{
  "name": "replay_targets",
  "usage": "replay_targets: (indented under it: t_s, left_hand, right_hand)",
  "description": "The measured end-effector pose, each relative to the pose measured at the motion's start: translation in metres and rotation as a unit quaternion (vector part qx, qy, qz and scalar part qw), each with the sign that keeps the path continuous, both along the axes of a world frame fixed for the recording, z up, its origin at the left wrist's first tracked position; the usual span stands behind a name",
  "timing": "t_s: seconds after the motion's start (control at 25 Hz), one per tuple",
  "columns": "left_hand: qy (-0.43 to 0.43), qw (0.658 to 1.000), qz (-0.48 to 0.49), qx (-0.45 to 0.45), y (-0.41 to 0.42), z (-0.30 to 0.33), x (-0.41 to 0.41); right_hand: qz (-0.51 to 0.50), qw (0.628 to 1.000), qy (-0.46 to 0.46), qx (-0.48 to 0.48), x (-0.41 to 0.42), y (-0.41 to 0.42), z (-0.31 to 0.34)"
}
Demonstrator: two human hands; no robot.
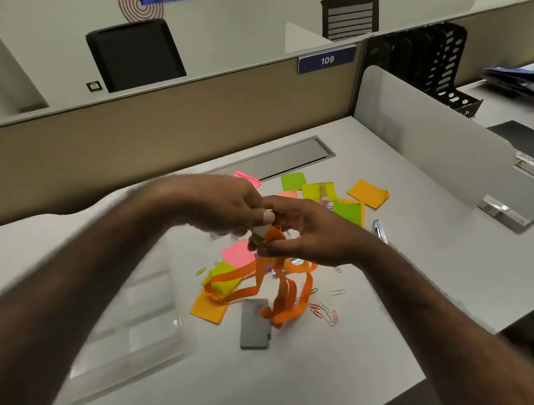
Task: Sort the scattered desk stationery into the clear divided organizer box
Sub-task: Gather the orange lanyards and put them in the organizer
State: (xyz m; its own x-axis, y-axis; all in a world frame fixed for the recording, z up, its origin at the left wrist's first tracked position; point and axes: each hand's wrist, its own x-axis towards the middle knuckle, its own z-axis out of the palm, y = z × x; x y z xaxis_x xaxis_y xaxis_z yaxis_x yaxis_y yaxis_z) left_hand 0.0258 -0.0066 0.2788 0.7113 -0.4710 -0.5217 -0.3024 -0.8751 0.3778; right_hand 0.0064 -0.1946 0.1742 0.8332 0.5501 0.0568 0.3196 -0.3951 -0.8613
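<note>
Both hands meet above the middle of the desk. My left hand [224, 205] and my right hand [301, 232] both pinch the top of an orange lanyard [281, 286], whose loops hang down to the desk. Under them lie scattered sticky notes in pink [237, 253], green [293, 181], yellow [317, 192] and orange [368, 193]. A grey card case [253, 324] lies below the lanyard, with several paper clips [325, 311] beside it. The clear divided organizer box [131, 326] sits on the left, partly hidden by my left arm.
A metal clip [378, 229] lies right of my right hand. A white side divider [429, 140] bounds the desk on the right, a tan partition [144, 134] at the back. A grey cable hatch [273, 161] sits at the far edge. The neighbouring desk holds a black file rack [437, 73].
</note>
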Motion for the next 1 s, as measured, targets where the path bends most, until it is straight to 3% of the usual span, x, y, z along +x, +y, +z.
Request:
replay_targets:
  t_s: [0.2, 0.36, 0.44, 0.64, 0.88, 1.0]
  left_hand:
    - [-0.062, 0.994, -0.014, 0.089, 0.008, 0.083, 0.003]
    - [-0.107, 0.989, -0.002, 0.105, 0.016, 0.116, 0.008]
    - [-0.12, 0.983, -0.009, 0.137, 0.012, 0.117, 0.008]
    - [-0.114, 0.97, -0.071, 0.204, -0.017, 0.094, 0.001]
    - [-0.137, 0.964, -0.082, 0.211, -0.022, 0.084, 0.006]
    - [-0.129, 0.972, -0.051, 0.188, 0.001, 0.081, 0.015]
  right_hand:
    - [-0.015, 1.0, -0.001, 0.024, -0.006, 0.007, 0.011]
    - [-0.042, 0.996, -0.031, -0.073, -0.005, 0.003, 0.007]
    - [-0.083, 0.991, -0.05, -0.097, -0.003, 0.002, 0.011]
    - [-0.067, 0.996, -0.055, 0.032, -0.006, 0.013, 0.048]
    - [-0.034, 0.994, -0.037, 0.093, -0.006, 0.027, 0.039]
    - [-0.041, 0.996, -0.012, 0.078, -0.009, 0.02, 0.024]
